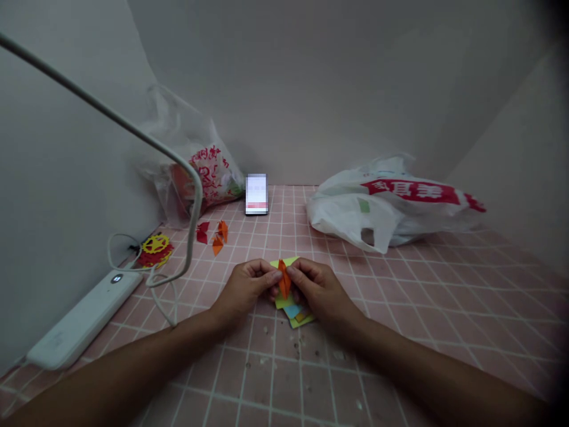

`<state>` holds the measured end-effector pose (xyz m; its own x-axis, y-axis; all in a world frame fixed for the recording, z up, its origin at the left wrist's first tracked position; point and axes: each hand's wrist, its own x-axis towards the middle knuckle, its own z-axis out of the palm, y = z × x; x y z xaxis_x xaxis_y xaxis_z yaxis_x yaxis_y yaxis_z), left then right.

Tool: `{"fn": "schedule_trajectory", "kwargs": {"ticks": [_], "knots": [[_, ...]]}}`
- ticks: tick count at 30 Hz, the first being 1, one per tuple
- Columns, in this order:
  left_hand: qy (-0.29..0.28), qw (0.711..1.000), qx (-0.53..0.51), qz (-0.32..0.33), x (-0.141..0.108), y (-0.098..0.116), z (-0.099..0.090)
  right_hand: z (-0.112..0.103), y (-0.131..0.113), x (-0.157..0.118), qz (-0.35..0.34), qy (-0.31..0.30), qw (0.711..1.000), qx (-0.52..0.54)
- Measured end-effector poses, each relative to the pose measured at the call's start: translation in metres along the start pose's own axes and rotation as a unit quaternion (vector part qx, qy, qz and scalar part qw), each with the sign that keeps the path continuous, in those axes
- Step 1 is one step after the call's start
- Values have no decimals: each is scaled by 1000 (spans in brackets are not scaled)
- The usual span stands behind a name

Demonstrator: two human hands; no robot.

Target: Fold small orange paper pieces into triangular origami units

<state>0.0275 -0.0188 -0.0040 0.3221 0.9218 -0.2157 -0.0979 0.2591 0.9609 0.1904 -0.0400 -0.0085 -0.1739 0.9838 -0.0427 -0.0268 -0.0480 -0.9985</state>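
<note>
A small orange folded paper (284,281) is held upright over a stack of coloured paper (292,311) — near the middle of the pink tiled surface (249,391). Its left edge is pinched between thumb and fingers of the left hand (243,290); its right edge is pinched the same way by the right hand (322,290). Exact finger placement behind the paper is hidden. Step in hand, as judged: a fold being shaped or creased with both hands. For the next move, both pinches would need to be kept light and even — thin points could be bent or torn. Two finished-looking orange pieces (217,245) and a red piece (203,232) are seen farther off, to the left, near a printed plastic bag (213,178).
</note>
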Motion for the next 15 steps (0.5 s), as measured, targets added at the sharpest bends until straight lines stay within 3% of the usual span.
{"fn": "schedule_trajectory", "kwargs": {"ticks": [10,15], "knots": [[-2,1000,9,4,-4,2,5,4,3,-4,-51,50,994,-83],[-18,999,27,-4,-1,3,3,2,0,-4,-68,31,993,-86]]}}
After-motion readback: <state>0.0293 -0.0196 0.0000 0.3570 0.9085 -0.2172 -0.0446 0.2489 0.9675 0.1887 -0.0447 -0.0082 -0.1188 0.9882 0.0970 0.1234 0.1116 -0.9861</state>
